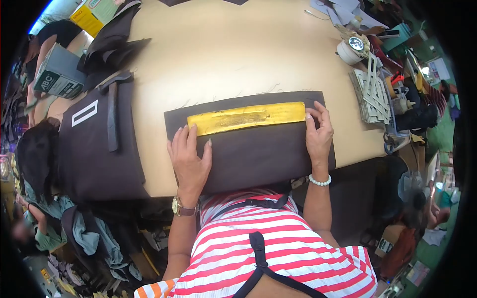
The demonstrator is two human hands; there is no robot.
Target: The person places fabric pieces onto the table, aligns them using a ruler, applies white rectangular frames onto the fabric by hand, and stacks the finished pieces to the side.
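A long yellow bar [248, 117], its top scuffed dark along the middle, lies across a dark brown fabric piece [248, 161] on the table. My left hand [189, 161] rests flat on the fabric, fingers stretched and thumb apart, fingertips touching the bar's left end. At the other end, my right hand [319, 131] grips the bar with thumb and bent fingers. Loose threads fray from the fabric's far edge.
Left on the table [238, 54], a hammer [113, 111] and a white rectangular frame [85, 113] lie on dark fabric [94, 164]. Behind them stands an ABC tin [59, 72]. Cardboard-coloured strips [372, 94] and a white spool [349, 52] sit right. Other people are nearby.
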